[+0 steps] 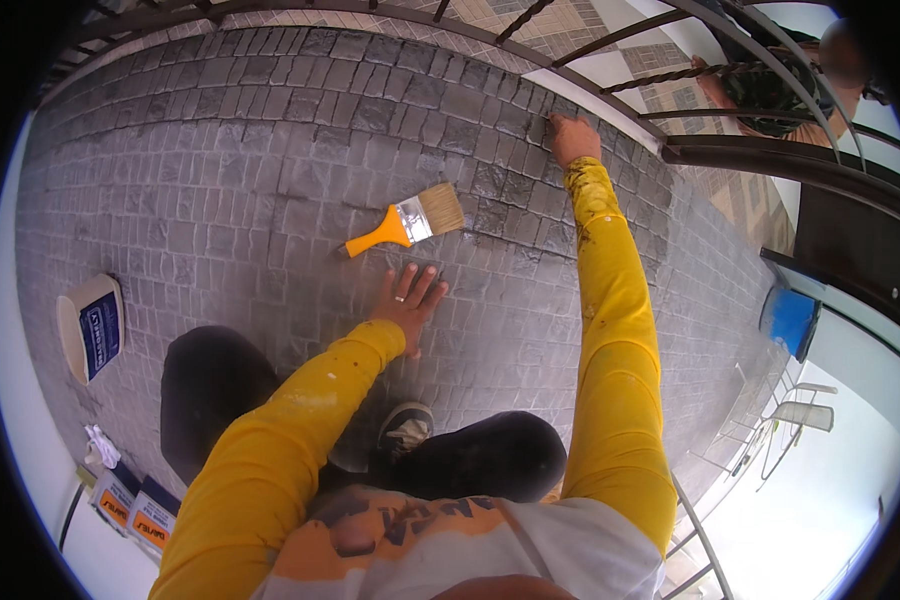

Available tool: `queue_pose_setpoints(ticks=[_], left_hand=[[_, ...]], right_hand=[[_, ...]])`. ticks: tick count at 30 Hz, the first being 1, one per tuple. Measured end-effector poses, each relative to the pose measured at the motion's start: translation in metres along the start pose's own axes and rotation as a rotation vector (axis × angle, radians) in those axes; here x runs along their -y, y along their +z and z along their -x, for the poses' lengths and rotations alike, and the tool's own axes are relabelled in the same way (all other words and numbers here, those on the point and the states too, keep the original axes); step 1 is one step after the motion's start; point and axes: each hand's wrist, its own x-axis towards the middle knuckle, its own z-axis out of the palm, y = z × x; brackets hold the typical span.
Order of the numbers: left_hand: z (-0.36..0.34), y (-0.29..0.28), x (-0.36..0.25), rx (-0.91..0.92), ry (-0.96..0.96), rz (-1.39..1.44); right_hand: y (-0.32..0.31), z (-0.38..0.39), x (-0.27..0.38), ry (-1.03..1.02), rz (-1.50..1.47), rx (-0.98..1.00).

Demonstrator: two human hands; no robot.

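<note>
- The orange-handled, tan-bristled flat paintbrush lay mid-surface on grey stone-patterned paving; likely light, soft-tipped, best held by its stiff handle.
- The left hand rested palm-down nearby, fingers spread, empty.
- The right hand curled near the dark metal railing edge, contents impossible to tell.

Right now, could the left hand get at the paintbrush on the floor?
Likely yes: the left hand, fingers spread, looks close to the paintbrush on the paving, and nothing visible lies between them.
</note>
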Motion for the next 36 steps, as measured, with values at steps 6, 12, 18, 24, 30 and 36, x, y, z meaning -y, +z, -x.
queue_pose_setpoints(ticks=[6, 12, 18, 24, 30, 36], left_hand=[[-0.002, 0.004, 0.0, -0.016, -0.004, -0.014], [-0.001, 0.008, -0.003, -0.027, -0.011, -0.056], [-0.005, 0.01, -0.009, -0.04, -0.051, -0.117], [0.002, 0.021, -0.015, -0.159, -0.064, -0.219], [0.039, 0.087, -0.001, -0.414, -0.068, -0.158], [0.084, 0.156, 0.057, -0.468, -0.11, -0.296]], right_hand=[[-0.035, -0.03, -0.03, -0.095, -0.111, 0.276], [-0.036, 0.067, -0.094, 0.087, -0.345, 0.299], [0.08, 0.384, -0.011, 0.286, -0.985, 0.823], [0.087, 0.512, 0.11, 0.67, -0.421, 0.391], [0.049, 0.35, 0.185, -0.107, -0.534, -0.402], [0.043, 0.209, 0.259, -0.535, -0.122, -0.498]])
